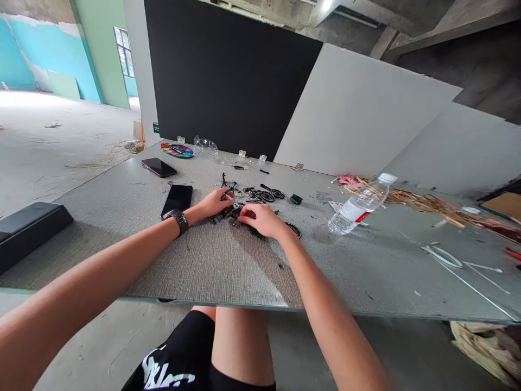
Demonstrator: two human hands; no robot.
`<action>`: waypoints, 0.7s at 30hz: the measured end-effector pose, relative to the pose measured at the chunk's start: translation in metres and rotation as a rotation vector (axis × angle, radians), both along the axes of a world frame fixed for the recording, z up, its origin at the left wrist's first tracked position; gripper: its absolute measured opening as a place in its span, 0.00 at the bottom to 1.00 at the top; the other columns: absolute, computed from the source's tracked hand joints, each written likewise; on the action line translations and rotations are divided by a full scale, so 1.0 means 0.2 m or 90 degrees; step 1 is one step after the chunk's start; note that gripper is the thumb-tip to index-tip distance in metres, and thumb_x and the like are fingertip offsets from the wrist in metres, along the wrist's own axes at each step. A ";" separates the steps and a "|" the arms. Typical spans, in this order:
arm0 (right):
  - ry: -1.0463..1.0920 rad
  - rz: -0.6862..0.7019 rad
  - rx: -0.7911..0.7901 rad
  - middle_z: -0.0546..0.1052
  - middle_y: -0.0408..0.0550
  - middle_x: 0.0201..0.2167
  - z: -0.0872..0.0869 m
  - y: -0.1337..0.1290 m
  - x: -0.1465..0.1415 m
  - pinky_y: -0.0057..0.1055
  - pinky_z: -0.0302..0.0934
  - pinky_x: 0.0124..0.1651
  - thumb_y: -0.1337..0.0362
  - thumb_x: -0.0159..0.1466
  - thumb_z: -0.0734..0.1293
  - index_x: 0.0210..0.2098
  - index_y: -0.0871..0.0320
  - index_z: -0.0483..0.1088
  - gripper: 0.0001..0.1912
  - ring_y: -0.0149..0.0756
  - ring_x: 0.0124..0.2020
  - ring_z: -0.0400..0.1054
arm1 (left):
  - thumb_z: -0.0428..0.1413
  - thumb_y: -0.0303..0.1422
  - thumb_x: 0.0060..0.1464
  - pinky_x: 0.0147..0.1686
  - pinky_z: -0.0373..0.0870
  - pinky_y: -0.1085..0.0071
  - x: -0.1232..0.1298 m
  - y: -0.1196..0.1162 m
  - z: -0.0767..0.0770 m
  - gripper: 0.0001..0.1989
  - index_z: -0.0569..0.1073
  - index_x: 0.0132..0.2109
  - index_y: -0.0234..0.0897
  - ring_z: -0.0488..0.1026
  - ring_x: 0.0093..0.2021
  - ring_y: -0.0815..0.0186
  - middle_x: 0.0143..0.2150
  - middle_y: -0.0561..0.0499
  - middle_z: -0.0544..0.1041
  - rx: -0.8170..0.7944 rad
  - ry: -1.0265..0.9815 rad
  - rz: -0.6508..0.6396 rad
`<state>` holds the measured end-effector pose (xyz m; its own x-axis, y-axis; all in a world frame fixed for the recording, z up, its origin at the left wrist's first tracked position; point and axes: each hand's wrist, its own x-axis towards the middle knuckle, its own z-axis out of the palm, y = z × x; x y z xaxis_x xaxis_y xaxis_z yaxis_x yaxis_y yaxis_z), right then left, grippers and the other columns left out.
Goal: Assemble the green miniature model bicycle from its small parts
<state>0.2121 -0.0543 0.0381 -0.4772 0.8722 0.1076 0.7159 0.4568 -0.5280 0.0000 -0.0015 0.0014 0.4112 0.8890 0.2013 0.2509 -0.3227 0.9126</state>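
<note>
My left hand [217,202], with a dark watch [176,219] on its wrist, is closed among small dark model parts [234,210] in the middle of the table. Close on its right, my right hand [260,218] has thumb and fingers bent together over the same cluster. What each hand pinches is too small and partly covered to name. Just beyond the fingers lie small black spoked wheels [267,195] and a thin dark frame-like piece [225,180]. Another spoked wheel [293,230] shows partly behind my right wrist. A small dark green block [296,199] sits further right.
Two phones [159,167] lie on the left, near a colourful paint palette [178,150] and clear plastic packaging [205,145]. A water bottle [362,205] stands on the right, with straw-like scraps [419,202] and white strips [445,255] beyond. A black case [32,233] is at far left.
</note>
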 end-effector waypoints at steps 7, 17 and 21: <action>0.000 -0.026 0.044 0.76 0.42 0.31 0.00 0.00 0.00 0.30 0.54 0.36 0.58 0.71 0.64 0.37 0.55 0.71 0.09 0.33 0.30 0.65 | 0.55 0.34 0.62 0.31 0.68 0.72 0.00 0.01 -0.01 0.06 0.69 0.42 0.36 0.74 0.27 0.69 0.29 0.52 0.78 0.024 0.025 0.007; 0.012 -0.030 0.069 0.81 0.49 0.39 -0.02 0.03 0.00 0.31 0.58 0.43 0.62 0.72 0.63 0.40 0.56 0.75 0.09 0.36 0.39 0.71 | 0.57 0.35 0.61 0.30 0.68 0.72 0.00 0.03 -0.02 0.07 0.69 0.42 0.36 0.74 0.27 0.69 0.30 0.52 0.77 0.003 0.001 0.009; -0.005 -0.043 0.064 0.81 0.49 0.38 -0.01 0.03 0.01 0.31 0.58 0.43 0.65 0.73 0.61 0.37 0.57 0.75 0.12 0.36 0.39 0.71 | 0.57 0.34 0.61 0.29 0.69 0.73 0.00 0.01 -0.01 0.07 0.69 0.41 0.36 0.75 0.26 0.69 0.30 0.52 0.77 -0.004 -0.005 0.007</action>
